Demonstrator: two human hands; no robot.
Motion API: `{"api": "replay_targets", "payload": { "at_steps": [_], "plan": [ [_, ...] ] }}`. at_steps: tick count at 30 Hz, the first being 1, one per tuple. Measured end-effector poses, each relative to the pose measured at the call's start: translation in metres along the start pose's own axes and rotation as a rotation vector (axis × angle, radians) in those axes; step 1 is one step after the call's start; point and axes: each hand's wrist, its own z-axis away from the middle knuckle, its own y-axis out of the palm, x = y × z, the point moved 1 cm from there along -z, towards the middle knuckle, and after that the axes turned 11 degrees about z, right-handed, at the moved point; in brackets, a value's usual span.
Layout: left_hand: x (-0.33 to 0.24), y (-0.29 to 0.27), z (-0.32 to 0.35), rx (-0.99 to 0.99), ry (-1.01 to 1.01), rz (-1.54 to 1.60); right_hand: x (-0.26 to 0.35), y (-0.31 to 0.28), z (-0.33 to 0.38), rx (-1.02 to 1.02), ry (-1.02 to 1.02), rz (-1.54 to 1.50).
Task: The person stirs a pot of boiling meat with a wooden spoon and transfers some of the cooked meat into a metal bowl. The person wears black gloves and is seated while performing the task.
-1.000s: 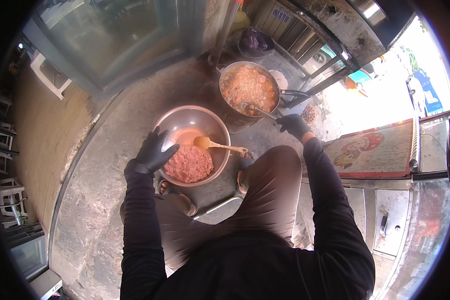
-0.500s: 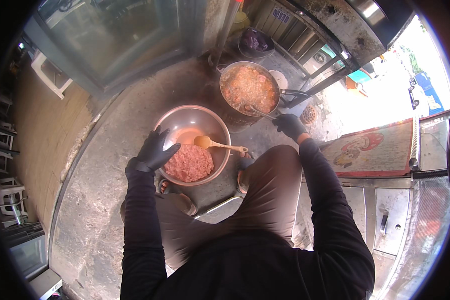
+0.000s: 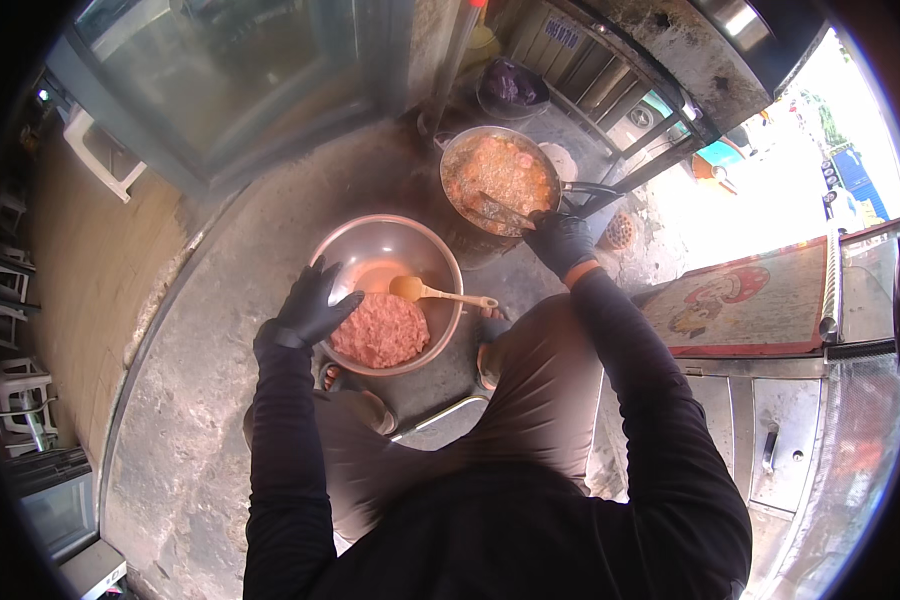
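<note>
A wide metal bowl stands on the ground in front of me, with a mound of pink minced meat in its near half. Across its right rim lies a yellowish spoon, its head in the bowl. My black-gloved left hand lies over the bowl's left rim beside the meat, fingers stretched out and thumb apart. Farther right, a pot of bubbling orange-brown food sits beyond the bowl. My gloved right hand, at the pot's near right rim, is closed on a metal cooking spoon tilted over the food.
Behind the pot is a dark basin with a purple bag. The pot's long handle points right, near a metal railing. A painted board and metal cabinet stand at right. White stools line the far left.
My right hand has moved left and slightly nearer the pot, and the cooking spoon has turned and risen from the food's near edge. My left hand stays on the bowl's rim.
</note>
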Motion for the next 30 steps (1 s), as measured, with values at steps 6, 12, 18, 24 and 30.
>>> {"api": "replay_targets", "payload": {
  "at_steps": [6, 12, 18, 24, 30],
  "plan": [
    [0.001, -0.005, 0.003, 0.015, -0.007, 0.01, -0.019, 0.035, -0.014, 0.208, 0.028, -0.334],
    [0.0, -0.001, 0.001, 0.005, -0.014, -0.003, -0.052, 0.051, -0.009, 0.261, 0.128, -0.62],
    [0.002, -0.004, 0.002, 0.025, -0.019, 0.012, -0.04, 0.021, -0.003, 0.279, 0.224, -0.46],
    [-0.001, -0.002, 0.002, 0.025, -0.011, -0.005, -0.007, 0.022, -0.003, 0.159, 0.037, -0.201],
    [0.002, -0.004, 0.002, 0.044, -0.026, -0.013, -0.026, 0.007, -0.004, 0.117, 0.081, -0.224]
  ]
}}
